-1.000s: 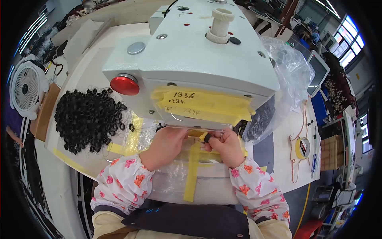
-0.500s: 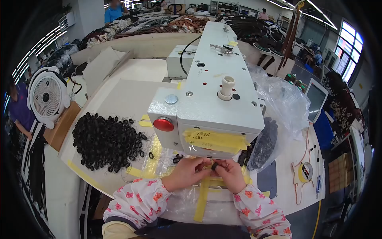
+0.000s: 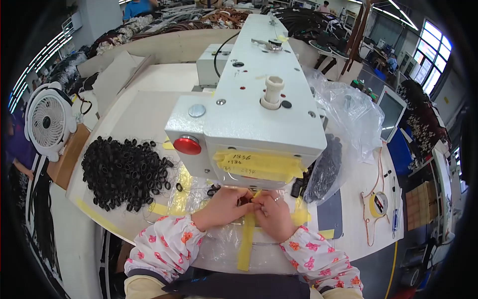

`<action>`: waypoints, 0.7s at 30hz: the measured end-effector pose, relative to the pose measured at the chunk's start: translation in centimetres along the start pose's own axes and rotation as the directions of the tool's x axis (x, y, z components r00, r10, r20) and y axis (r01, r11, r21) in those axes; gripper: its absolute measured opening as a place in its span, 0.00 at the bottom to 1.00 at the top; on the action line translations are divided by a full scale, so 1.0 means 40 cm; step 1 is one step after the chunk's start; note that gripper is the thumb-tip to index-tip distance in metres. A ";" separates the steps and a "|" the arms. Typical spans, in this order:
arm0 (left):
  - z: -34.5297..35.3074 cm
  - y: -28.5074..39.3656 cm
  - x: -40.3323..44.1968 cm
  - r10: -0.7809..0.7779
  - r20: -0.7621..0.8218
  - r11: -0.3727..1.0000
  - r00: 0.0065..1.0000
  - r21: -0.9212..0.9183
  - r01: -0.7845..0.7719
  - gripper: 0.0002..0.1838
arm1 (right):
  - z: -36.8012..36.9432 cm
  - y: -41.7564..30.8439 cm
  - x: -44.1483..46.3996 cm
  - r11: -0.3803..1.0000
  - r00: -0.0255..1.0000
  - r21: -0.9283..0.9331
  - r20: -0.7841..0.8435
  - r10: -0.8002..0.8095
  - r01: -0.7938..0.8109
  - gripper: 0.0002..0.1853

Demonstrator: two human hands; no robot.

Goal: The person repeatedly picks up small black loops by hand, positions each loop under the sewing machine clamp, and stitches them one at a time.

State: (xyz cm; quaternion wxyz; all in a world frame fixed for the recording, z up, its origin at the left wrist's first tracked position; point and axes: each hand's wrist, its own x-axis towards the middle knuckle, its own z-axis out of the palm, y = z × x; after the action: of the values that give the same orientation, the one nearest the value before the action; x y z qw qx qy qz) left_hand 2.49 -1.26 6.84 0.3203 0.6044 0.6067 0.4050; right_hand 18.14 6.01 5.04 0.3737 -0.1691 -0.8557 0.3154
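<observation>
Below the head of a grey-white industrial sewing machine (image 3: 239, 134), my two hands meet with fingertips close together. My left hand (image 3: 222, 207) is closed in a pinch; a small dark patch shows at its fingertips, too small to name. My right hand (image 3: 274, 214) is also closed, thumb and forefinger together near the needle area, and what it pinches is hidden. A yellow tape strip (image 3: 246, 244) runs down the table just below the fingers. Left of my hands lies a big pile of small black loops (image 3: 124, 174) with loose threads; a single black loop (image 3: 179, 187) sits apart.
A clear plastic bag (image 3: 323, 169) of black pieces lies right of the machine. Farther right are a tape measure (image 3: 378, 204), a blue pen (image 3: 395, 222) and a screen (image 3: 391, 112). A white fan (image 3: 47, 122) stands at left. A person in purple (image 3: 20, 144) is at the far left.
The view has shifted, so the machine appears lower left and higher. The black loop seen in my right fingers earlier no longer shows there; that hand's fingers have turned inward.
</observation>
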 end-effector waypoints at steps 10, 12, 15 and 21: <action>-0.010 -0.016 -0.010 0.073 0.046 0.984 0.996 0.158 -0.079 0.08 | -0.008 0.012 -0.007 0.934 0.957 -0.237 0.173 -0.231 0.268 0.16; -0.019 -0.015 -0.003 0.005 0.094 0.990 0.996 0.139 -0.018 0.08 | -0.012 0.014 -0.014 0.923 0.951 -0.253 0.180 -0.251 0.291 0.16; -0.023 -0.018 -0.005 -0.038 0.157 0.992 0.987 0.126 0.019 0.09 | -0.016 0.015 -0.015 0.931 0.943 -0.230 0.241 -0.230 0.285 0.16; -0.013 -0.035 -0.005 0.046 0.169 0.982 0.985 0.173 -0.076 0.10 | -0.023 0.011 -0.011 0.907 0.930 -0.259 0.247 -0.272 0.334 0.16</action>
State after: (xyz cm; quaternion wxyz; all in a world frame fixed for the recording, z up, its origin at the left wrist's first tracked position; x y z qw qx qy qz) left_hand 1.37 -1.42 5.86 0.3008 0.6803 0.5934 0.3074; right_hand 19.16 6.47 5.00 0.2983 -0.0542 -0.9430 0.1373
